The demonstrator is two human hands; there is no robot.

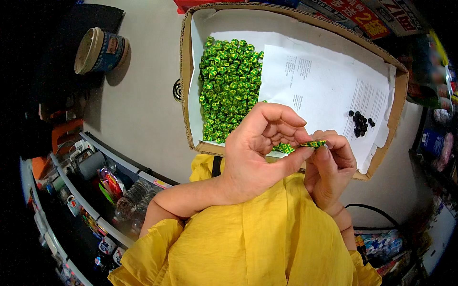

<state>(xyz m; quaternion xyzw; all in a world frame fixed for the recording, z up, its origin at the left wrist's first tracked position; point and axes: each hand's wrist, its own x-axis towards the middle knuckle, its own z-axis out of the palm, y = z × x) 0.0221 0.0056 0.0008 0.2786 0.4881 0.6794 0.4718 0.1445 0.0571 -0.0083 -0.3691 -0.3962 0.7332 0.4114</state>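
Observation:
Between both hands I hold a narrow green strip (312, 143) with a yellow pattern, pinched at its end above the box's near edge. My left hand (250, 148) has its thumb and forefinger closed on it, the other fingers curled. Closed on the same end is my right hand (330, 167), thumb against fingers. Part of the strip shows below my left fingers; the rest is hidden. Beyond my hands is a shallow cardboard box (185, 81) lined with white. Many small green-and-yellow folded pieces (229, 81) are heaped in its left side.
In the box's right part, small black pieces (360, 125) lie on a printed white sheet (319, 86). A blue-labelled tub (112, 51) stands far left. Shelves with bottles (136, 198) and packets are near left; more goods line the right side. A mosquito coil (177, 90) lies beside the box.

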